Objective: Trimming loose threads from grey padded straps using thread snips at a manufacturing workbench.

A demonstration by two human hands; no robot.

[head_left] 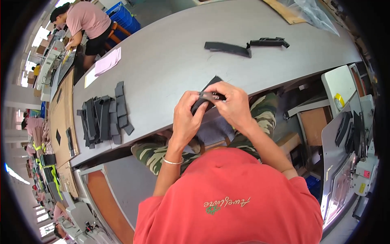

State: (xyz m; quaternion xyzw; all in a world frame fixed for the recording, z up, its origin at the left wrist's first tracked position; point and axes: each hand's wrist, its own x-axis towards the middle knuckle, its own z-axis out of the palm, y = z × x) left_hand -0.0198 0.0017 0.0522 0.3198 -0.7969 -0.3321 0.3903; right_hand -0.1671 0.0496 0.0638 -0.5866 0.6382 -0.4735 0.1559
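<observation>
Close to the near edge of the grey table (162,69), my left hand (187,118) and my right hand (233,105) grip a black fabric-like strip (213,82) between them. Fingers and thumbs of both are pinched on it, and they hide much of its middle. A heap of similar dark strips (103,116) lies to the left of my hands, some overlapping. Farther back and to the right, a long dark strip (227,49) lies end to end with a dark folded piece (268,42).
Pink and white sheets (107,62) lie near the table's far left edge. Clear plastic (315,16) rests over cardboard at the far right. Beyond the left edge a person in pink (90,18) bends over a work surface. A machine (363,179) stands at my right.
</observation>
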